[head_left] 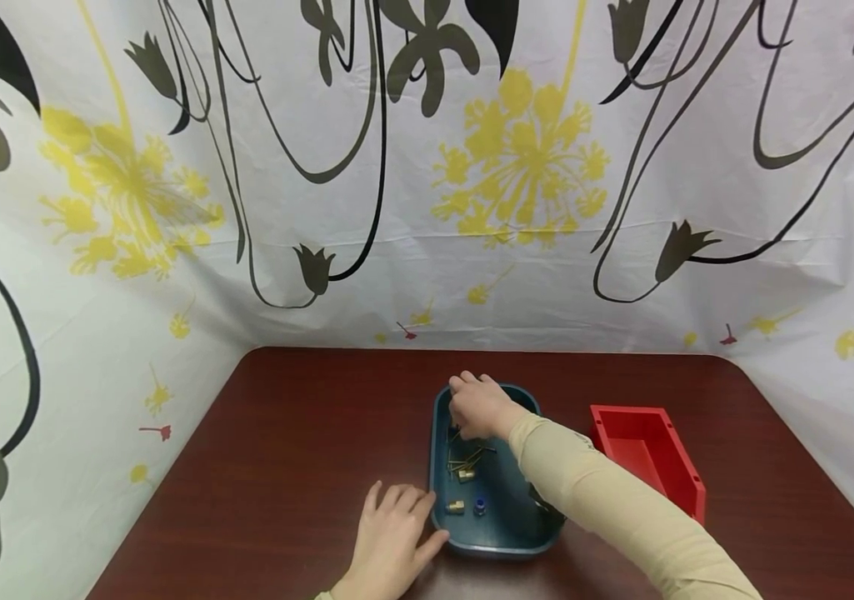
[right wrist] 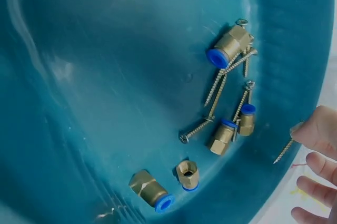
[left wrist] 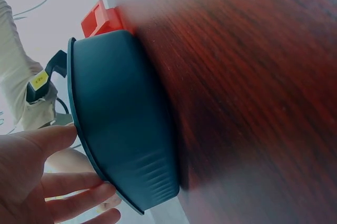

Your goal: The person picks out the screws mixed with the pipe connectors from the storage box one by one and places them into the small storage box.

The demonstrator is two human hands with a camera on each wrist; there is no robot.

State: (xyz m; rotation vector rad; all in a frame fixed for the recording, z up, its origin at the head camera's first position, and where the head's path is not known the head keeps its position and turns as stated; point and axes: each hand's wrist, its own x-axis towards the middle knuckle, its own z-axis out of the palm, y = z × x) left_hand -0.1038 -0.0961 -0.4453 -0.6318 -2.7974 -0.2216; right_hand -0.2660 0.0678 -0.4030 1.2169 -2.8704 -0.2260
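A blue-green tray lies on the table with brass push-in fittings and several screws inside. The fittings have blue collars. Over the tray's far left part, my right hand pinches a single screw between thumb and finger, tip pointing down, as the right wrist view shows. My left hand is at the tray's near left corner. Its fingers are fairly straight, and their tips touch the rim. My right forearm hides part of the tray's right side.
To the right of the tray stands a red plastic bin, partly behind my right sleeve. The dark brown table ends at a patterned white cloth behind and at the sides.
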